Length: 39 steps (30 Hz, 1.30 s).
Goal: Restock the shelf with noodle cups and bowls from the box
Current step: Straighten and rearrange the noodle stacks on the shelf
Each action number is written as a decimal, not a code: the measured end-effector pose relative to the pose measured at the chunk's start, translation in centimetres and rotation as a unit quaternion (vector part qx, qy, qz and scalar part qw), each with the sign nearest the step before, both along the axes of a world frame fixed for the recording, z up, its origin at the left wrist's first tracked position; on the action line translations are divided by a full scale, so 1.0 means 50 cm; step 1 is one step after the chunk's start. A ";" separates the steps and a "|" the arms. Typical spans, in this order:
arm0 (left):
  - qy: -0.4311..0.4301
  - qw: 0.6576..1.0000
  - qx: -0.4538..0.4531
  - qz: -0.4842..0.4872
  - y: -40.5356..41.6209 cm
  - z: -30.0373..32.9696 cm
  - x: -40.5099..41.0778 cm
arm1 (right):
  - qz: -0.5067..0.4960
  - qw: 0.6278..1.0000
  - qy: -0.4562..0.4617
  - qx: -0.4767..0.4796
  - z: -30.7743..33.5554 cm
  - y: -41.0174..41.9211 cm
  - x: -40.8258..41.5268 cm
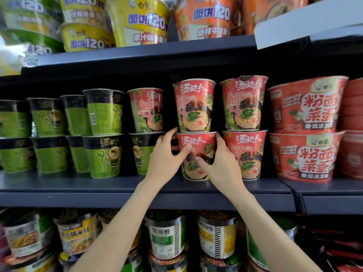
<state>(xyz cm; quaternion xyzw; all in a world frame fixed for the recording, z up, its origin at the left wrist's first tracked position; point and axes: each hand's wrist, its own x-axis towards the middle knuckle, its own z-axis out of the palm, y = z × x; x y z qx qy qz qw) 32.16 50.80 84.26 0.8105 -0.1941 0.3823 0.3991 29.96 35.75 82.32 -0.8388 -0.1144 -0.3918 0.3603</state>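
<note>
**Both hands on a red noodle cup at the middle shelf**

A person's left hand (166,154) and right hand (220,165) hold the lower red noodle cup (196,154) from either side, fingers curled round its wall and thumbs laid across its printed front; the cup stands upright on the dark middle shelf (137,185), near its front edge; a second red noodle cup (194,106) stands stacked directly on its lid. Just to the right, touching or nearly so, rises another stack of two red cups (244,126); beyond that stand two wide red noodle bowls (306,130), one on the other. To the left of the held cup sits a further red cup (146,109) on top of a green-and-black cup (141,152); rows of green-and-black cups (59,134), stacked two high, fill the shelf's left stretch. The upper shelf (137,54) carries shrink-wrapped yellow, green and orange noodle bowls (141,20); the lower shelf holds cups with black rims and yellow or green labels (167,238). Both bare forearms reach up from the bottom of the frame.
</note>
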 end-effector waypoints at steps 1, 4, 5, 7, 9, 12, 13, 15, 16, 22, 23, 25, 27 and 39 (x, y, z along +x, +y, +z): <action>0.002 1.000 -0.004 -0.002 0.003 0.004 0.000 | -0.004 1.000 -0.002 -0.002 -0.001 0.001 -0.001; -0.006 0.997 -0.068 -0.038 0.005 0.035 0.000 | -0.011 1.000 0.011 -0.007 0.000 0.005 -0.003; -0.010 0.993 -0.098 -0.062 0.003 0.049 -0.001 | -0.015 1.000 0.018 -0.009 0.000 0.006 -0.003; -0.003 0.984 -0.140 -0.113 -0.005 0.077 0.002 | -0.029 0.999 0.021 -0.011 -0.002 0.010 -0.002; 0.029 0.976 -0.148 -0.155 -0.013 0.100 0.010 | -0.038 0.999 0.010 -0.012 -0.007 0.014 0.002; 0.086 0.971 -0.135 -0.179 -0.020 0.121 0.026 | -0.042 0.999 0.007 -0.015 -0.011 0.017 0.011; 0.093 0.970 -0.132 -0.182 -0.020 0.124 0.030 | -0.042 0.999 0.007 -0.014 -0.011 0.016 0.014; 0.087 0.972 -0.120 -0.181 -0.020 0.123 0.034 | -0.040 0.999 0.006 -0.013 -0.009 0.016 0.017; 0.082 0.973 -0.117 -0.180 -0.021 0.121 0.035 | -0.039 0.999 0.005 -0.016 -0.009 0.017 0.019; 0.061 0.976 -0.118 -0.172 -0.026 0.109 0.044 | -0.040 0.999 0.007 -0.014 -0.016 0.021 0.031; 0.058 0.976 -0.118 -0.171 -0.029 0.107 0.047 | -0.039 0.999 0.006 -0.013 -0.017 0.021 0.032; 0.054 0.975 -0.127 -0.173 -0.033 0.104 0.052 | -0.042 0.999 0.006 -0.020 -0.019 0.018 0.037; 0.052 0.975 -0.128 -0.175 -0.039 0.100 0.054 | -0.053 0.998 0.001 -0.021 -0.022 0.015 0.038; -0.169 0.983 -0.069 0.023 0.129 0.004 -0.036 | -0.153 0.970 -0.096 -0.160 -0.042 0.046 -0.103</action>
